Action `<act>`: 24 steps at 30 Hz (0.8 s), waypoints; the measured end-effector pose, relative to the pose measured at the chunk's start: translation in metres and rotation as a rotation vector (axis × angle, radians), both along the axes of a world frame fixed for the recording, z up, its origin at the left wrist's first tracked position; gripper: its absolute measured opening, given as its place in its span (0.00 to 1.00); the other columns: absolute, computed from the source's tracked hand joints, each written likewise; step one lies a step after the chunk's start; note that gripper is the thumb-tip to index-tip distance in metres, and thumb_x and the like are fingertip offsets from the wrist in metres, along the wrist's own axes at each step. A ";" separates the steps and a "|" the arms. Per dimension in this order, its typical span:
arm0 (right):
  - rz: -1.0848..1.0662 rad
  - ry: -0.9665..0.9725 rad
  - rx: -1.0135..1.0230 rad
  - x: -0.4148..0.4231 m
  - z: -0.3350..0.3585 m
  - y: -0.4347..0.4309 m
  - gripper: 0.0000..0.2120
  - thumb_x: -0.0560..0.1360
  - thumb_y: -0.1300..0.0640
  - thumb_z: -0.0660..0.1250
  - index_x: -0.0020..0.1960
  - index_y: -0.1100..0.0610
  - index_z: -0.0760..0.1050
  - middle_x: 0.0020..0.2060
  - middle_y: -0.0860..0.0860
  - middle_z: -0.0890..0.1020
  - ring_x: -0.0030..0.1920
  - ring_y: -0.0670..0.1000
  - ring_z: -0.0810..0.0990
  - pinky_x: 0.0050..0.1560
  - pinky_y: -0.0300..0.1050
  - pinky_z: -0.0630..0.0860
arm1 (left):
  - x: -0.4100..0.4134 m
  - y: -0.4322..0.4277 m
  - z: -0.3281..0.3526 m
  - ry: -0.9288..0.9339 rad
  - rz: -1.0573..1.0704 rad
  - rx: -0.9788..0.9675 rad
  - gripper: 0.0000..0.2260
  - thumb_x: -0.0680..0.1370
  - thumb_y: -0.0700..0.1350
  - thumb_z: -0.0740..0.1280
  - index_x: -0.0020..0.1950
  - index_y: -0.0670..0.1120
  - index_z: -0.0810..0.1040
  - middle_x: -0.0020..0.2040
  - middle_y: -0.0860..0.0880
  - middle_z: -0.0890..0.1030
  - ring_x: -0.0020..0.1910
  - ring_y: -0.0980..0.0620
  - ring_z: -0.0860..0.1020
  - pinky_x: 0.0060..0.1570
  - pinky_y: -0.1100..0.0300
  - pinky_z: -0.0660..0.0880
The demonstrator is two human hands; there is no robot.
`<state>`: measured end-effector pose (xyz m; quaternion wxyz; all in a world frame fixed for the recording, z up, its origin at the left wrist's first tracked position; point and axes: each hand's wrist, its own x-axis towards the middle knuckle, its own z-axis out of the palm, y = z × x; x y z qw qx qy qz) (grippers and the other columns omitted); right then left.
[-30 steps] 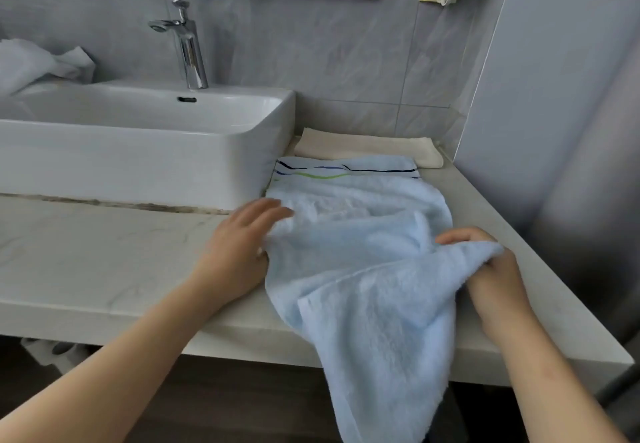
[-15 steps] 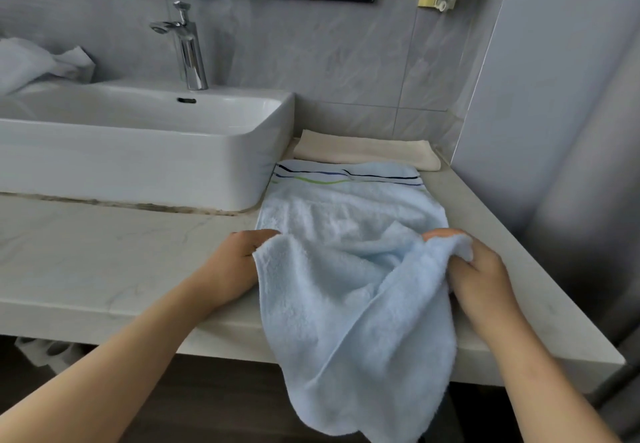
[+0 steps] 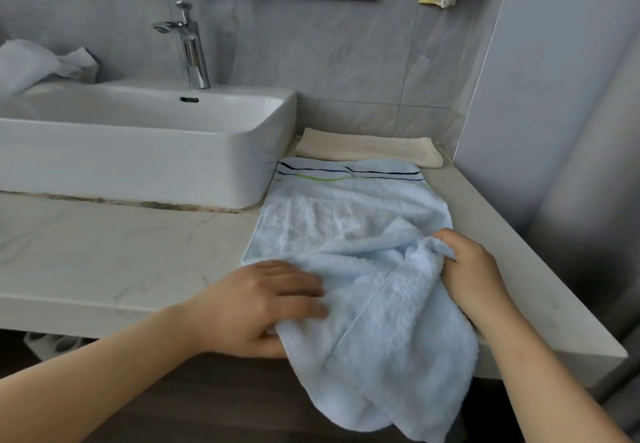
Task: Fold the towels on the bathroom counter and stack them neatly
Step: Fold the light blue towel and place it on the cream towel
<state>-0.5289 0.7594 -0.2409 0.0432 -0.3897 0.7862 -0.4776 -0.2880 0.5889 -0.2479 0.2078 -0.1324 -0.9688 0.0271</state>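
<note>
I see the light blue towel (image 3: 346, 235) spread on the tabletop (image 3: 104, 252) just right of the sink (image 3: 138, 152). Its striped end lies flat toward the wall, level with the sink's right wall. Its near end spills over the tabletop's front edge and hangs, well forward of the sink. My left hand (image 3: 256, 304) is forward of the sink's right corner, holding the towel's left edge with the fingers laid across the top and the thumb below the fold. My right hand (image 3: 474, 273), further right of the sink, has its fingers curled round a bunched handful of the towel's right side. A folded cream towel (image 3: 367, 150) lies against the wall, right of the sink's back corner, just behind the blue towel's striped end. A crumpled white cloth (image 3: 34, 62) sits at the sink's far left.
</note>
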 end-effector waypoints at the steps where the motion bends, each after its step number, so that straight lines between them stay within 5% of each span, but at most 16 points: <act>1: 0.009 0.003 0.004 0.000 0.000 0.000 0.14 0.72 0.70 0.57 0.32 0.56 0.68 0.28 0.50 0.72 0.32 0.47 0.67 0.33 0.43 0.62 | -0.002 -0.001 0.002 -0.008 0.031 0.057 0.16 0.77 0.59 0.60 0.57 0.51 0.78 0.57 0.49 0.80 0.58 0.52 0.78 0.58 0.55 0.73; 6: 0.079 0.045 0.037 0.004 0.000 -0.001 0.05 0.73 0.69 0.59 0.39 0.66 0.70 0.33 0.60 0.74 0.35 0.49 0.68 0.35 0.44 0.63 | -0.007 0.002 0.005 0.023 0.100 0.291 0.10 0.76 0.53 0.62 0.48 0.50 0.78 0.50 0.50 0.83 0.50 0.56 0.79 0.50 0.63 0.73; 8: 0.159 0.018 -0.012 0.008 0.002 0.001 0.08 0.72 0.65 0.60 0.33 0.62 0.67 0.29 0.55 0.70 0.34 0.48 0.66 0.34 0.42 0.61 | -0.010 0.002 0.008 0.012 0.270 0.507 0.17 0.72 0.55 0.60 0.45 0.43 0.81 0.44 0.49 0.84 0.44 0.54 0.79 0.45 0.61 0.74; 10: 0.255 -0.106 -0.112 0.013 0.009 0.004 0.12 0.68 0.60 0.59 0.27 0.53 0.64 0.25 0.46 0.67 0.30 0.45 0.65 0.31 0.38 0.61 | -0.013 0.007 0.022 -0.012 0.382 0.974 0.26 0.69 0.59 0.60 0.39 0.34 0.76 0.36 0.46 0.78 0.36 0.49 0.75 0.40 0.57 0.72; 12: 0.270 -0.221 -0.212 0.016 0.012 0.005 0.17 0.72 0.60 0.63 0.26 0.50 0.66 0.24 0.43 0.70 0.29 0.42 0.67 0.29 0.34 0.64 | -0.021 0.005 0.032 0.068 0.434 1.563 0.22 0.74 0.54 0.62 0.39 0.32 0.74 0.34 0.45 0.78 0.34 0.48 0.76 0.37 0.59 0.72; 15: -0.015 -0.240 -0.299 0.007 0.012 -0.003 0.17 0.80 0.57 0.60 0.31 0.56 0.68 0.28 0.48 0.73 0.32 0.46 0.70 0.34 0.41 0.66 | -0.033 -0.007 0.044 0.222 0.531 2.152 0.18 0.81 0.50 0.57 0.41 0.40 0.79 0.36 0.45 0.82 0.30 0.49 0.81 0.32 0.59 0.76; 17: -0.214 -0.185 -0.248 0.000 0.012 -0.010 0.17 0.80 0.54 0.59 0.34 0.59 0.66 0.29 0.51 0.70 0.34 0.51 0.68 0.34 0.43 0.63 | -0.043 -0.019 0.041 0.285 0.829 1.940 0.14 0.82 0.47 0.56 0.52 0.40 0.77 0.41 0.44 0.79 0.34 0.47 0.78 0.33 0.58 0.74; 19: -0.306 -0.127 -0.182 -0.004 0.012 -0.015 0.10 0.79 0.56 0.58 0.42 0.60 0.69 0.33 0.51 0.72 0.36 0.53 0.70 0.32 0.42 0.64 | -0.048 -0.026 0.033 0.312 1.074 1.361 0.13 0.81 0.43 0.55 0.64 0.44 0.71 0.49 0.42 0.78 0.41 0.46 0.74 0.40 0.58 0.71; 21: -0.319 -0.078 -0.104 -0.001 0.012 -0.017 0.08 0.79 0.59 0.56 0.55 0.54 0.72 0.41 0.51 0.77 0.41 0.54 0.75 0.38 0.44 0.69 | -0.046 -0.024 0.025 0.283 0.937 1.006 0.20 0.79 0.38 0.57 0.70 0.50 0.63 0.57 0.41 0.76 0.49 0.45 0.74 0.49 0.57 0.68; 24: -0.276 0.072 0.021 0.003 0.009 -0.020 0.21 0.77 0.64 0.54 0.64 0.46 0.70 0.57 0.50 0.76 0.55 0.56 0.76 0.51 0.47 0.71 | -0.035 -0.029 0.013 0.179 0.638 0.674 0.30 0.75 0.32 0.61 0.67 0.63 0.66 0.66 0.54 0.69 0.59 0.53 0.73 0.55 0.60 0.67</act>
